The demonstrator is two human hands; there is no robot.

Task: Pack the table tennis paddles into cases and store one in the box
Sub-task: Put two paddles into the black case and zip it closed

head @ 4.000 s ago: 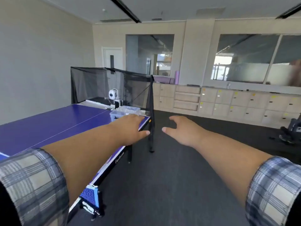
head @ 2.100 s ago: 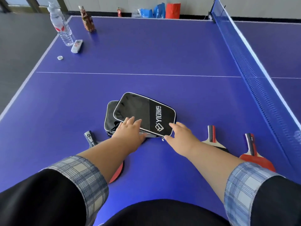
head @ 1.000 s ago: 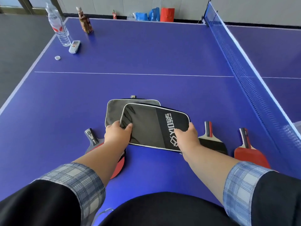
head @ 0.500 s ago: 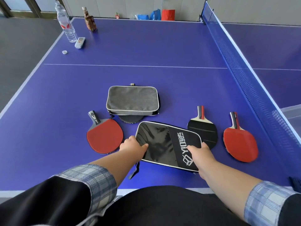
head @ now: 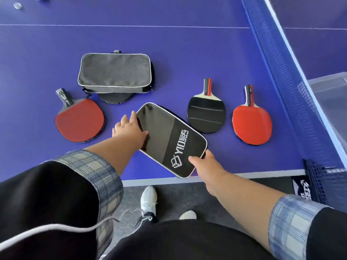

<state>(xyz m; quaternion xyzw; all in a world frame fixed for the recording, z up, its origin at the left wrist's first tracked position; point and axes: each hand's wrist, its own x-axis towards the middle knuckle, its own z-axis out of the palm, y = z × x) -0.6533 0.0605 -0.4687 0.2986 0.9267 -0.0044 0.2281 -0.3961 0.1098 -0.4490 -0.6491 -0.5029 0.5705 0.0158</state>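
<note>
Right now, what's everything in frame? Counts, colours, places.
black case: 1, black, white logo, near table edge
grey case: 1, grey, far left, atop a paddle
covered paddle: 1, black, mostly under grey case
left red paddle: 1, red, left of black case
black paddle: 1, black, right of black case
right red paddle: 1, red, nearest net
table: 1, blue, under cases and paddles
net: 1, blue, right
clear box: 1, transparent, beyond net
shoes: 2, white, floor below
left hand: 1, holds black case's far end
right hand: 1, grips black case's near end
</note>
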